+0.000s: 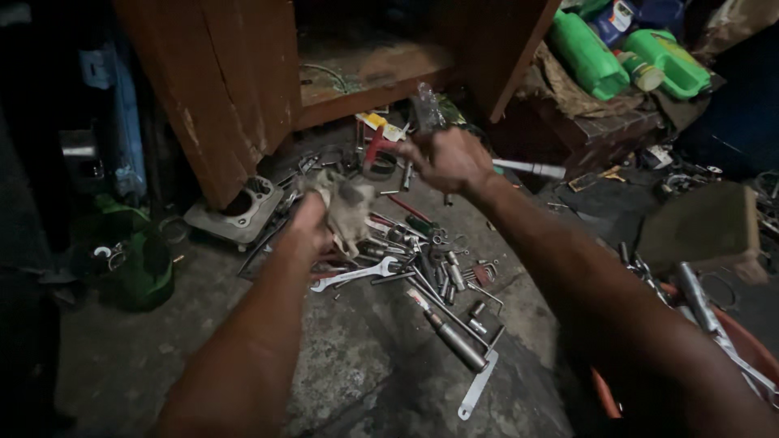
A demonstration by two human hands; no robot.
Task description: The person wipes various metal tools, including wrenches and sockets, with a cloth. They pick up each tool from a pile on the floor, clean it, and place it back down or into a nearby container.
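My left hand (312,225) is closed on a crumpled grey rag (347,207), held above a heap of tools on the concrete floor. My right hand (449,160) is raised further back, gripping a tool with a red handle (375,146) that sticks out to the left; a pale metal shaft (529,169) shows to the right of the hand. Below both hands lie a silver open-end wrench (357,274), sockets, screwdrivers and a long metal rod (454,341).
A worn wooden cabinet (243,81) stands open behind the tools. A metal engine cylinder (239,212) lies at its foot. Green plastic bottles (625,53) rest at top right, a green container (138,264) at left, a dark block (698,227) at right.
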